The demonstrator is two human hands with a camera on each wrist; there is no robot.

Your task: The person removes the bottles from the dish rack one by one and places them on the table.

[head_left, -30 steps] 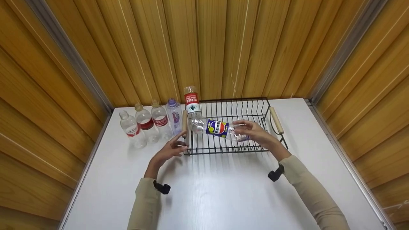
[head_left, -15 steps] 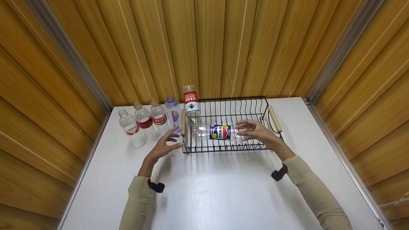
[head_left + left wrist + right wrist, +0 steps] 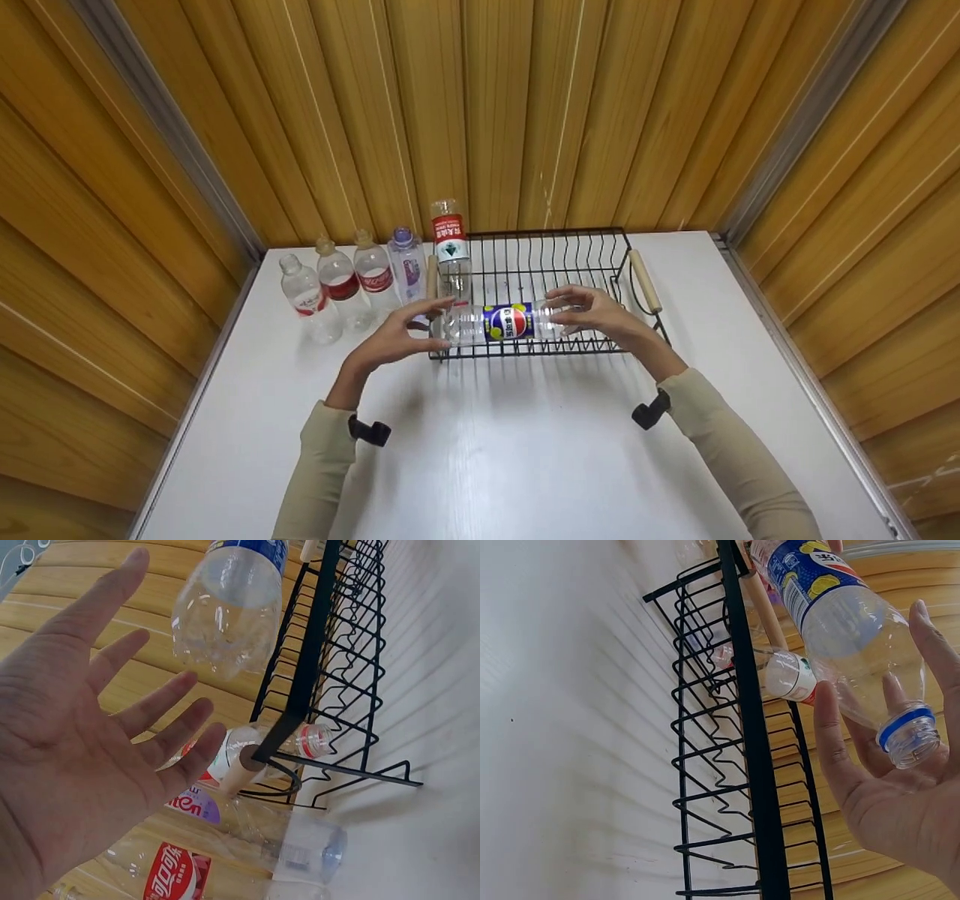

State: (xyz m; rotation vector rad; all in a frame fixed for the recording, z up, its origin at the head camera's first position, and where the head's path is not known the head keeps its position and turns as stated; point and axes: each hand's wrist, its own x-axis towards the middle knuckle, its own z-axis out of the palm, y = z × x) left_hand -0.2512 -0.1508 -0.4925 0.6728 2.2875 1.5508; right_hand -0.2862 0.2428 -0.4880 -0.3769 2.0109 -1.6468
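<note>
A clear plastic soda bottle [image 3: 510,322] with a blue label lies level above the black wire rack [image 3: 536,357]. My right hand [image 3: 596,315] grips its neck end; in the right wrist view thumb and fingers surround the capless bottle's shoulder, and a blue ring circles the neck. At the base end is my left hand [image 3: 394,337], its fingers spread. The left wrist view has those fingers [image 3: 169,701] extended, with a gap to the bottle's ridged base [image 3: 225,630]. Inside the rack's left end, a red-and-white-labelled bottle [image 3: 450,232] leans with its base up.
Left of the rack stand several capless bottles: one with a purple neck [image 3: 407,266], two with red labels [image 3: 376,280] and a paler one [image 3: 311,300]. Wooden handles [image 3: 645,281] top the rack's ends. Wood-look panels [image 3: 495,112] enclose the white table [image 3: 480,450].
The soda bottle has turned from slanted to level and shifted slightly left and nearer. My left hand has left the rack's handle side, spread, and moved to the bottle's base. My right hand keeps its grip.
</note>
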